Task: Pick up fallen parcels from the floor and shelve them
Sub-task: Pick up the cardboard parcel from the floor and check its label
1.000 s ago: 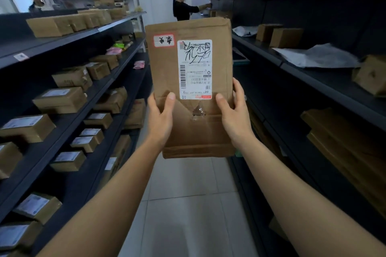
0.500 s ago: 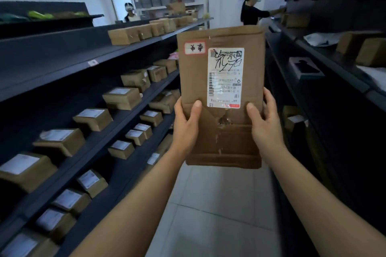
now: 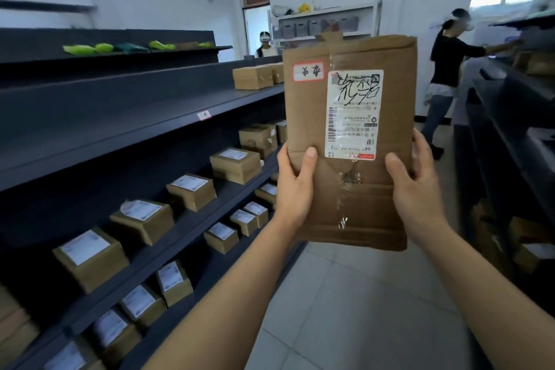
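I hold a flat brown cardboard parcel (image 3: 360,195) upright in front of me at chest height, its white shipping label and a small red-edged sticker facing me. My left hand (image 3: 295,186) grips its lower left edge, thumb on the front. My right hand (image 3: 416,186) grips its lower right edge the same way. The parcel hangs in the aisle, to the right of the dark shelf unit (image 3: 126,135) on my left, whose upper board is largely bare in its near part.
Several small labelled boxes (image 3: 141,221) fill the left unit's lower boards, and two boxes (image 3: 253,76) sit on the upper board farther down. Another dark shelf unit (image 3: 516,129) lines the right. A person (image 3: 447,75) stands at it ahead; another person (image 3: 265,43) is behind the left unit.
My view has swung left and upward, bringing the left shelf unit and the far wall into sight. The parcel stays upright in both hands, same grip, now right of centre.
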Demonstrator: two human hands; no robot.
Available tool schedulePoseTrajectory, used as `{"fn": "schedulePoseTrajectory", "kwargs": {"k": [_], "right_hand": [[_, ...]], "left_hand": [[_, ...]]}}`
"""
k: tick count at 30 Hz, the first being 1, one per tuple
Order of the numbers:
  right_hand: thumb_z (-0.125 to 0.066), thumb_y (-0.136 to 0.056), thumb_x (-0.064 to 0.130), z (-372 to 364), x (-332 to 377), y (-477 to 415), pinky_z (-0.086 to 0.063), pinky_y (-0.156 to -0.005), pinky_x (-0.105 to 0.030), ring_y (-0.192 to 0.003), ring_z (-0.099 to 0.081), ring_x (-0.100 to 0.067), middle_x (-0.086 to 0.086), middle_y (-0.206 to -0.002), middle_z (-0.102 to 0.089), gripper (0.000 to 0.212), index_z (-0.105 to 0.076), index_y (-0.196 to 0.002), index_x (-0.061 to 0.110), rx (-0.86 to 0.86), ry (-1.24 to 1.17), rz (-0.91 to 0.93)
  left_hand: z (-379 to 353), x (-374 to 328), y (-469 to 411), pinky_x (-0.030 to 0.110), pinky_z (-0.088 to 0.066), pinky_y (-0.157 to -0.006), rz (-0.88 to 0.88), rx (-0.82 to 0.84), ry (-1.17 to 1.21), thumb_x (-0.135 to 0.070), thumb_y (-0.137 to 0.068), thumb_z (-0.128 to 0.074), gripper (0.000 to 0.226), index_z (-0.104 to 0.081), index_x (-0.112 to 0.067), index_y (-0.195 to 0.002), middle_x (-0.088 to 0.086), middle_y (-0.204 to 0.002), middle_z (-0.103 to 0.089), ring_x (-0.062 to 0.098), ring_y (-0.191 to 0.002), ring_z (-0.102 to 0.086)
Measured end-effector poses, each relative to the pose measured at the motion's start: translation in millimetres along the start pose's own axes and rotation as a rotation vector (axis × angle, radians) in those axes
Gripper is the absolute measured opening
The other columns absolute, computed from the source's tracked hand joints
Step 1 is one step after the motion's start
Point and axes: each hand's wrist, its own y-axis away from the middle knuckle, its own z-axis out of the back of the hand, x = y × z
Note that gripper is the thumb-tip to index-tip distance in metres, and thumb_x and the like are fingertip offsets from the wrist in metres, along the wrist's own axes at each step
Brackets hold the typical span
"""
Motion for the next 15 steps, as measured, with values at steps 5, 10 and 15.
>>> {"fn": "schedulePoseTrajectory", "kwargs": {"k": [5, 10, 15], "right_hand": [[-0.051, -0.099, 0.034, -27, -19, -42, -0.056, -0.092, -0.040, -0.111, -0.060, -0.003, 0.029, -0.124, -0.054, 0.054, -0.027, -0.142, 0.054, 0.046, -0.039, -0.018], [-0.051, -0.099, 0.034, -32, -46, -80, -0.056, -0.092, -0.040, -0.113, -0.061, -0.006, 0.020, -0.132, -0.054, 0.053, -0.028, -0.143, 0.052, 0.064, -0.066, -0.028], [-0.051, -0.097, 0.034, -14, -72, -123, -0.056, -0.085, -0.027, -0.106, -0.063, 0.006, 0.035, -0.118, -0.054, 0.054, -0.029, -0.144, 0.052, 0.056, -0.060, -0.030]], "left_hand": [[5, 17, -48, 0.000, -0.041, -0.070, -0.036, -0.044, -0.042, -0.051, -0.092, -0.052, 0.061, -0.029, -0.029, -0.144, -0.027, -0.113, -0.049, -0.023, -0.092, -0.052], [-10, 39, -82, -0.007, -0.038, -0.062, -0.041, -0.059, -0.081, -0.050, -0.093, -0.050, 0.060, -0.030, -0.026, -0.144, -0.031, -0.109, -0.046, -0.036, -0.082, -0.046], [-50, 59, -116, -0.007, -0.037, -0.063, -0.043, -0.063, -0.085, -0.046, -0.095, -0.050, 0.061, -0.030, -0.020, -0.146, -0.019, -0.117, -0.052, -0.033, -0.082, -0.049]]}}
